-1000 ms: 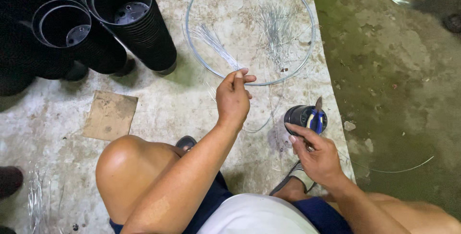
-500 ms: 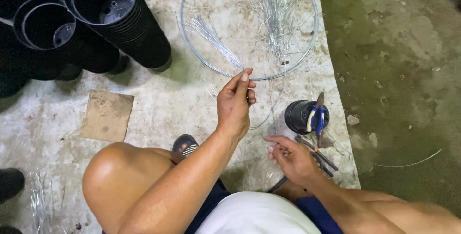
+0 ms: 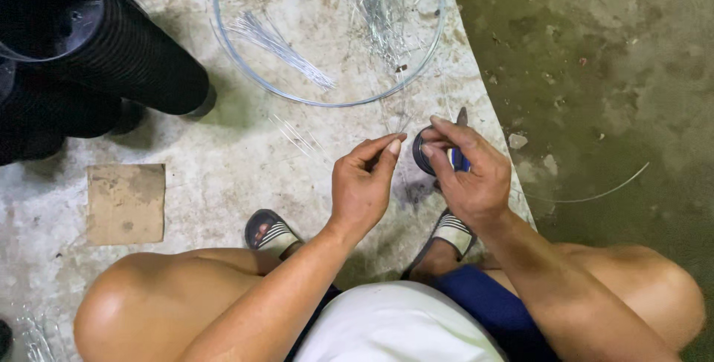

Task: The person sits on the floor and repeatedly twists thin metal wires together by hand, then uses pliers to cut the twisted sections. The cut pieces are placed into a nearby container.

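Wire, thin and silvery, was what I seemed to have pinched between the thumb and forefinger of my left hand (image 3: 362,187), though the strand was too fine against the pale concrete floor (image 3: 223,176) for me to be sure of it. My other fingers on that hand were curled loosely. At three o'clock from it, nearly touching, my right hand (image 3: 468,176) lay over the small dark round spool with the blue part (image 3: 430,155), fingers draped across its top and closed lightly around it; how firmly I gripped it I could not tell.

At twelve o'clock from both hands lay the big round hoop of grey wire (image 3: 329,100), flat on the concrete, with a bundle of straight cut silver wires (image 3: 279,44) inside it at ten o'clock and a looser tangle of wires (image 3: 379,1) at one o'clock. Stacks of black plastic plant pots (image 3: 89,57) stood well apart at ten o'clock, and a square scrap of brown cardboard (image 3: 125,203) lay at nine.

My worry was the strand itself: held so lightly, it could have slipped from my fingertips and vanished among the loose wires. A sharp cut end could also have pricked my bare fingers, and a careless tug might have rolled the spool towards the damp green floor at three o'clock.
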